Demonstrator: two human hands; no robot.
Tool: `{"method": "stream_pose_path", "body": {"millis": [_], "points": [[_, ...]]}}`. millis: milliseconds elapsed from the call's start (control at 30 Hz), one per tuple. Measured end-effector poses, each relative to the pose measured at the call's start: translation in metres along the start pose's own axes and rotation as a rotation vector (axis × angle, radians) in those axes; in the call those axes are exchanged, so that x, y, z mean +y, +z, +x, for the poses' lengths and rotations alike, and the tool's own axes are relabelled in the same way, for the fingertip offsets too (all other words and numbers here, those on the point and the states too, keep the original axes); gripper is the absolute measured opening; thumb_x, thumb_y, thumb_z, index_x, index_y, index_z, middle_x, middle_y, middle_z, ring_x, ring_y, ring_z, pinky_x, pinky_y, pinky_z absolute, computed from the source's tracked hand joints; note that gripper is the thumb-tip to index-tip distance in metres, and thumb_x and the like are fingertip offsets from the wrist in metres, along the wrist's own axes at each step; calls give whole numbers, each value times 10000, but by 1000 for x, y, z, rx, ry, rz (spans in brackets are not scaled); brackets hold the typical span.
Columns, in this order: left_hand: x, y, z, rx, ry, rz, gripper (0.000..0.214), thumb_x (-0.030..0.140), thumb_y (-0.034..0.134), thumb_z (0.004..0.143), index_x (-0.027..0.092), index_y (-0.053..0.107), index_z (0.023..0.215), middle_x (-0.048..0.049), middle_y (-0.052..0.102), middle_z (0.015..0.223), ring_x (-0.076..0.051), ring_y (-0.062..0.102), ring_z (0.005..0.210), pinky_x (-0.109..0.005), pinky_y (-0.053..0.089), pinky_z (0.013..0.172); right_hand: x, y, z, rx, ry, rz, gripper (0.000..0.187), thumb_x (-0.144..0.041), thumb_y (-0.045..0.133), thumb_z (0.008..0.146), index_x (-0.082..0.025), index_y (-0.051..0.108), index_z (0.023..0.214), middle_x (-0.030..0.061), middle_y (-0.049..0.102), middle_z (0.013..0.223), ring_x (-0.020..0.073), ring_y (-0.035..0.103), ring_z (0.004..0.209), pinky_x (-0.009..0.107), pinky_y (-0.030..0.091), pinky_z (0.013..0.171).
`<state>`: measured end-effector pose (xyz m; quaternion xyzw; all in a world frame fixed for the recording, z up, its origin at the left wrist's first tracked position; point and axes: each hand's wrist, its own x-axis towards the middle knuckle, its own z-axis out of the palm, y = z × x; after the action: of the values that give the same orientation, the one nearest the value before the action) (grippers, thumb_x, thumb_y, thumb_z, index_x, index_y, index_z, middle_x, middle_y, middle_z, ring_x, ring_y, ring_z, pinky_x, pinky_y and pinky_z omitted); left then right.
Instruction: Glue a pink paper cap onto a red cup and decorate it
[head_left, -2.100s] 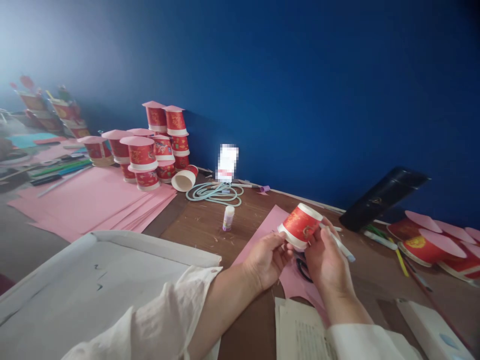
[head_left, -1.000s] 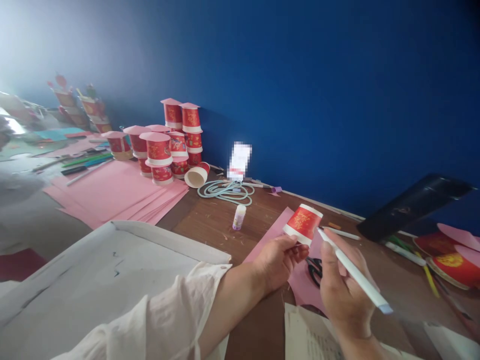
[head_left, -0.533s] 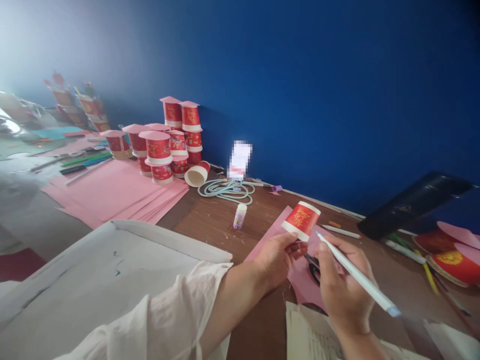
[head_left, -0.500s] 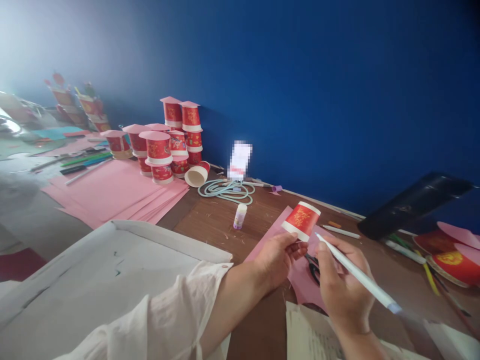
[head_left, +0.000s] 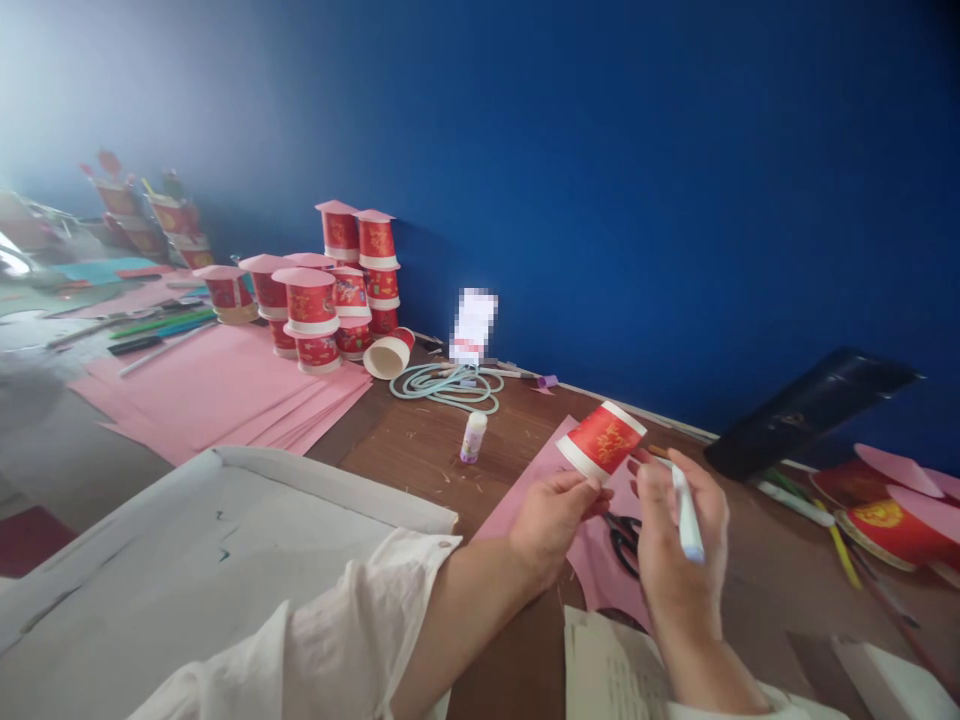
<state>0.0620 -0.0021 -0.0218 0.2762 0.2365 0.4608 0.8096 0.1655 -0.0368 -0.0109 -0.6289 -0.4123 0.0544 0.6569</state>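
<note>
A red paper cup (head_left: 602,441) with gold print is tilted upside down in the grip of my left hand (head_left: 556,520), whose thumb and fingers pinch its white rim. My right hand (head_left: 679,540) is closed around a white marker pen (head_left: 688,515) with a bluish end pointing back toward me. The pen's front end is hidden by my fingers, which are close to the cup's right side; I cannot tell whether they touch it. Below the hands lie black-handled scissors (head_left: 625,545) on a pink paper sheet (head_left: 600,580).
Several red cups with pink paper tops (head_left: 307,300) stand stacked against the blue wall. A glue stick (head_left: 472,438), a coiled pale cable (head_left: 450,387) and a phone with a blurred screen (head_left: 474,325) are mid-table. A white box lid (head_left: 187,580) lies left, a black cylinder (head_left: 810,412) right.
My right hand has turned the pen so that it points away from me, and moved closer to the cup. The cup in my left hand has tilted further. The view has shifted slightly.
</note>
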Motion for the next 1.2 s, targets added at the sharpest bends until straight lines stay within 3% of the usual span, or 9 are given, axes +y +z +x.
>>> {"method": "stream_pose_path", "body": {"millis": [167, 267, 400, 533, 667, 767, 833, 967, 1200], "points": [[-6, 5, -11, -148, 48, 158, 290, 405, 836, 673, 137, 735, 719, -59, 667, 835, -204, 587, 913, -332, 426, 942, 6, 7, 6, -82, 353, 202, 581, -549, 759, 751, -220, 616, 1208, 40, 713, 997, 195, 674, 789, 316, 526, 686], [-1, 5, -14, -230, -102, -10, 299, 383, 846, 678, 129, 737, 792, -47, 657, 820, -160, 578, 844, -285, 440, 878, 4, 7, 6, -144, 410, 487, 418, -516, 726, 794, -229, 636, 1084, -14, 696, 836, 149, 633, 644, 298, 519, 644], [11, 5, -10, -86, -271, -288, 299, 338, 804, 747, 105, 716, 913, -32, 642, 769, -91, 545, 668, -227, 468, 724, 8, 7, 6, -226, 394, 607, 383, -470, 720, 803, -220, 641, 1082, 7, 715, 861, 171, 667, 686, 332, 546, 686], [15, 3, -1, 31, -223, -329, 136, 199, 721, 805, 78, 694, 860, -27, 611, 668, -81, 537, 596, -198, 473, 649, 15, 4, 7, -107, 284, 364, 572, -489, 675, 848, -220, 561, 1339, 79, 717, 1111, 235, 706, 918, 397, 565, 795], [11, -1, 5, 86, -173, -326, 90, 162, 679, 809, 74, 689, 821, -30, 601, 638, -90, 553, 605, -206, 481, 662, 8, -6, 6, 123, -57, -168, 560, -457, 573, 924, -155, 562, 1396, 161, 680, 1224, 275, 678, 1018, 467, 531, 901], [8, -3, 6, 44, -114, -307, 114, 158, 702, 766, 79, 700, 849, -50, 644, 723, -96, 562, 648, -227, 477, 706, -4, -12, 0, 19, -449, -337, 430, -387, 516, 965, -139, 654, 1288, 156, 720, 1131, 280, 665, 1024, 459, 516, 914], [6, -3, 5, 15, -73, -299, 179, 173, 734, 736, 88, 710, 892, -69, 677, 821, -105, 576, 700, -253, 474, 775, -9, -13, -5, -67, -575, -326, 333, -335, 532, 961, -149, 705, 1176, 132, 741, 1037, 253, 681, 947, 406, 535, 854], [4, -3, 4, -5, -31, -287, 244, 243, 807, 686, 104, 712, 863, -66, 682, 832, -131, 588, 745, -308, 450, 870, -10, -10, -13, -97, -516, -347, 231, -337, 605, 920, -177, 715, 1044, 83, 741, 948, 208, 694, 814, 320, 538, 711], [4, -3, 3, -22, 10, -206, 296, 322, 842, 674, 98, 717, 821, -70, 677, 788, -151, 589, 753, -303, 446, 833, -5, -8, -14, -91, -532, -379, 161, -327, 661, 893, -202, 699, 987, 46, 719, 888, 173, 681, 753, 290, 539, 684]]}}
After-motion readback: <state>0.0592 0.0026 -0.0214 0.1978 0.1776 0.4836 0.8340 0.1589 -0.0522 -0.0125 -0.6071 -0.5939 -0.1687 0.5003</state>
